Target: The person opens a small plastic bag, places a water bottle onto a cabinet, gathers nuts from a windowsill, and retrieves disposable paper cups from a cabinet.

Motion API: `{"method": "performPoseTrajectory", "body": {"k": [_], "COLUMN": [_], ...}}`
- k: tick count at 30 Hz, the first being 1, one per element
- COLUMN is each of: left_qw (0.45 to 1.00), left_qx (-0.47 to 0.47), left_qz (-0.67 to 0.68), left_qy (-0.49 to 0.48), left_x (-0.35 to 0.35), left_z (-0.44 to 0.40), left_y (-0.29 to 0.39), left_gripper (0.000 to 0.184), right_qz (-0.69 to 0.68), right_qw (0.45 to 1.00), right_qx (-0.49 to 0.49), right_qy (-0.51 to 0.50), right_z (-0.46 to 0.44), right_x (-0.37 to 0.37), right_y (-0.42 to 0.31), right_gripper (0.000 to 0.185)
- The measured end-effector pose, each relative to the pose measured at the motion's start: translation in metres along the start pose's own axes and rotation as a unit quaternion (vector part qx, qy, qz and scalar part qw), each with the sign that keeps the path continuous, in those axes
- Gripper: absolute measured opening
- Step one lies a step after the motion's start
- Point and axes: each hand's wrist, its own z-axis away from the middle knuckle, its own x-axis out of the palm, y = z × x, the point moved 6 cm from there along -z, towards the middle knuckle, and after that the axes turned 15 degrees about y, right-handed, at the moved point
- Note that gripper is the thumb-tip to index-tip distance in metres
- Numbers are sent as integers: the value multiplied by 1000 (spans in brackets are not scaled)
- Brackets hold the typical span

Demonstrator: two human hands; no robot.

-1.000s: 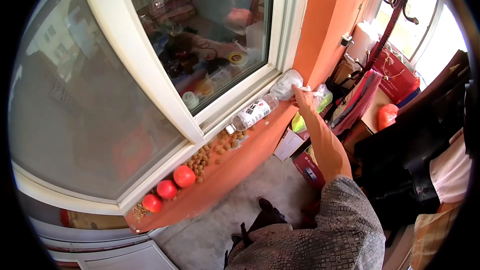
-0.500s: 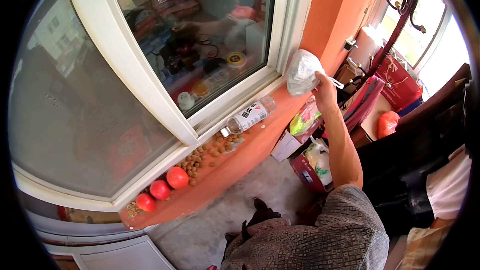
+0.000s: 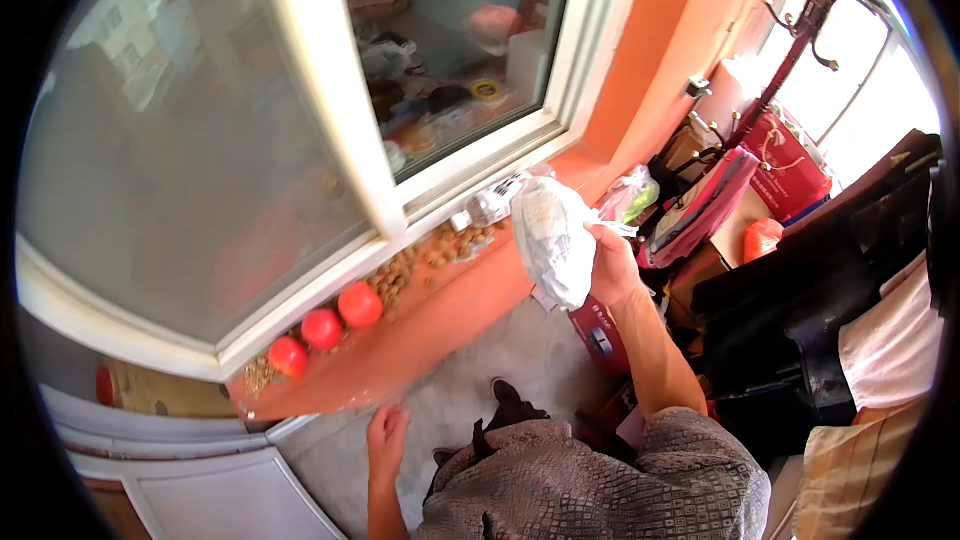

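My right hand [image 3: 614, 266] grips a stuffed white plastic bag [image 3: 556, 240] by its gathered end, holding it up in front of the orange sill [image 3: 460, 312]. Contents of the bag are hidden. Low over the grey floor, my left hand [image 3: 388, 436] has its fingers curled in, with nothing seen in them. A clear plastic bottle [image 3: 488, 205] lies on the sill, partly covered by the bag. Brown walnut-like nuts [image 3: 395, 275] are scattered beside it. Three red round fruits [image 3: 322, 329] sit in a row further left.
A white-framed window [image 3: 330, 90] rises behind the sill. To the right stand a coat rack [image 3: 775, 65], a red gift bag [image 3: 790, 165] and a red box [image 3: 598, 335] on the floor. Dark clothing [image 3: 790, 320] hangs nearby.
My right hand has brought the white bag down and left, from the wall by the window frame to in front of the sill. My left hand has come into view at the bottom.
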Motion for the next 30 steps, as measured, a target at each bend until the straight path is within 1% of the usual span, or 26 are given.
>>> {"method": "performPoseTrajectory", "body": {"k": [2, 4, 5, 7, 8, 10, 13, 15, 16, 17, 19, 20, 22, 25, 30], "left_qw": [998, 992, 989, 982, 984, 967, 965, 963, 961, 960, 964, 963, 962, 954, 942], "left_qx": [25, 58, 74, 90, 83, 64, 75, 66, 61, 61, 47, 46, 15, 16, 2], "left_qz": [53, 88, 99, 132, 136, 234, 250, 259, 265, 267, 250, 252, 254, 271, 297], "left_qy": [-37, -68, -82, -99, -82, -79, -18, 20, 42, 51, 72, 78, 98, 125, 154], "left_x": [16, 26, 29, 35, 34, 33, 19, 6, 0, -6, -17, -21, -28, -33, -37], "left_z": [1, 6, 10, 18, 17, 15, 18, 19, 20, 20, 21, 21, 21, 20, 16], "left_y": [43, 81, 95, 127, 128, 131, 136, 132, 129, 125, 116, 114, 109, 101, 92], "left_gripper": [30, 32, 34, 35, 35, 45, 43, 42, 41, 41, 31, 31, 22, 16, 13], "right_qz": [16, 47, 53, 115, 108, 132, 165, 209, 218, 222, 245, 253, 256, 269, 282], "right_qw": [1000, 998, 998, 992, 992, 988, 981, 973, 972, 970, 964, 960, 959, 955, 952], "right_qx": [24, 28, 44, 45, 72, 86, 100, 80, 72, 78, 84, 91, 99, 99, 86], "right_qy": [0, 4, -1, -12, -1, -6, -3, -52, -55, -61, -64, -75, -75, -74, -79], "right_z": [11, 24, 29, 38, 44, 52, 60, 63, 68, 71, 76, 76, 74, 73, 73], "right_x": [11, 28, 32, 42, 48, 58, 65, 72, 78, 84, 90, 90, 91, 96, 106], "right_y": [31, 61, 79, 109, 125, 153, 189, 208, 213, 219, 228, 232, 241, 248, 249], "right_gripper": [53, 45, 45, 32, 18, 16, 13, 19, 8, 8, 7, 8, 9, 8, 7]}}
